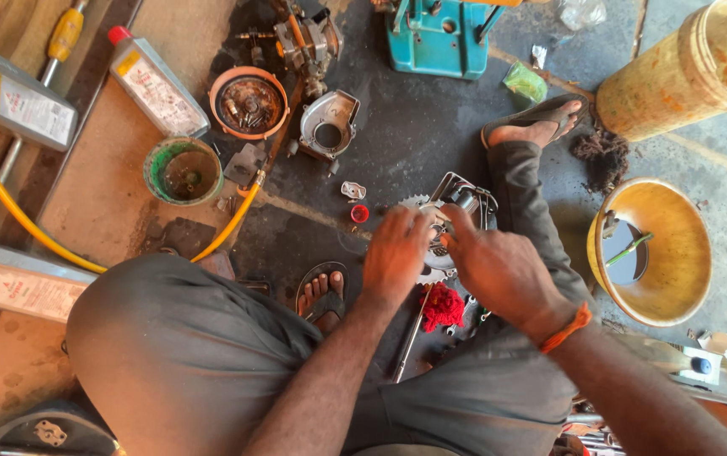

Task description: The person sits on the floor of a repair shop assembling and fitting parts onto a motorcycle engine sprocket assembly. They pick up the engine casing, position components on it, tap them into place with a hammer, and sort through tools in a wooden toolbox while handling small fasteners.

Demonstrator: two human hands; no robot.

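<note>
Both hands sit on the toothed metal part [444, 221] lying on the floor [397, 135] between the feet: left hand [395, 253] gripping its edge, right hand [499, 268] fingers curled on top.

- Two grey oil bottles with labels: one [10, 95] is laid at the upper left, one [21, 283] at the lower left.
- A third bottle [157, 83], red-capped, is set beside an orange bowl [249, 101] filled with small metal parts.
- A green-rimmed tin [183, 171] is placed just below that bowl.
- A yellow hose [9, 203] is run across the floor.
- A grey metal casing [328, 125] is seen near a teal stand [438, 40].
- A yellow basin [652, 252] and a yellow bucket [701, 67] are kept at the right.
- A small red cap [359, 214] and a red cloth [443, 306] are left on the dark floor.
</note>
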